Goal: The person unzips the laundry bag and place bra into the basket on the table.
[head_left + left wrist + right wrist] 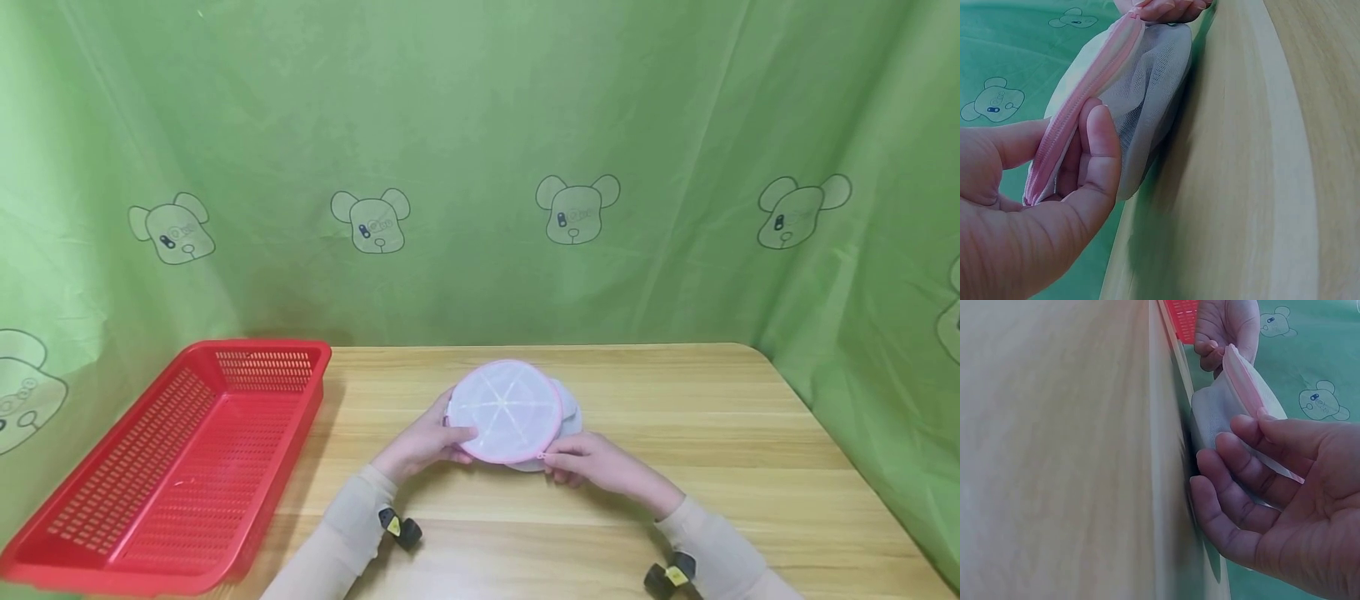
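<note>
A round mesh zip pouch with a white, citrus-slice-patterned top and a pink zipper rim is held just over the table. Its soft grey mesh body hangs in folds below the rim. The left hand grips the pouch's left edge, thumb on top and fingers underneath. At the front right of the rim, the right hand pinches the small zipper pull between thumb and index finger. Its other fingers curl loosely beside the mesh in the right wrist view. What the pouch contains cannot be seen.
A red plastic basket with perforated walls stands along the left side of the wooden table. Behind the table hangs a green curtain printed with bear heads. Black wrist cameras are strapped over both sleeves.
</note>
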The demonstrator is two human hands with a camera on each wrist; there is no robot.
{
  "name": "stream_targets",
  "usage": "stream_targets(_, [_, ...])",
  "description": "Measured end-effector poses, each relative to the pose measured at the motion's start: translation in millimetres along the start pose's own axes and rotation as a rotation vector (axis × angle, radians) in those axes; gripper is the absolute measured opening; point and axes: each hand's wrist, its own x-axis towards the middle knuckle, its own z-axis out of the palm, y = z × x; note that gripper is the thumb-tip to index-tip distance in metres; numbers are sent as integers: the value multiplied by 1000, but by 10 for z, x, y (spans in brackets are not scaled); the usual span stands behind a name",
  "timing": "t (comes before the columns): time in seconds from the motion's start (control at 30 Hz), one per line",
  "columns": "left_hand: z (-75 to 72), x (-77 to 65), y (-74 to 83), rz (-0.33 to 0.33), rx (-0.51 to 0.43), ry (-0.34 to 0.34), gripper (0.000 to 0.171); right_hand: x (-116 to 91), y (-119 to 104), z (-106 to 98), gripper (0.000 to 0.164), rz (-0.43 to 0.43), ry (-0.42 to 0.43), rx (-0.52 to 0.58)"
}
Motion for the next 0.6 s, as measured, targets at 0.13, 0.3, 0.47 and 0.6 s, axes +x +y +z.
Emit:
stream_targets(0.13, [-1, -3, -5, -4, 1, 6, 91, -1, 13, -22, 30, -7, 13, -13])
stream_targets(0.3, [-7, 5, -14, 3, 6, 3, 91, -8, 6, -44, 30, -9, 20, -9])
stream_targets(0.47, [-7, 8, -11, 0, 4, 5, 90, -11, 4, -69, 31, -7, 17, -6])
stream_targets(0.6, [-7, 8, -6, -2, 1, 8, 90, -18, 11, -108, 30, 3, 40, -10])
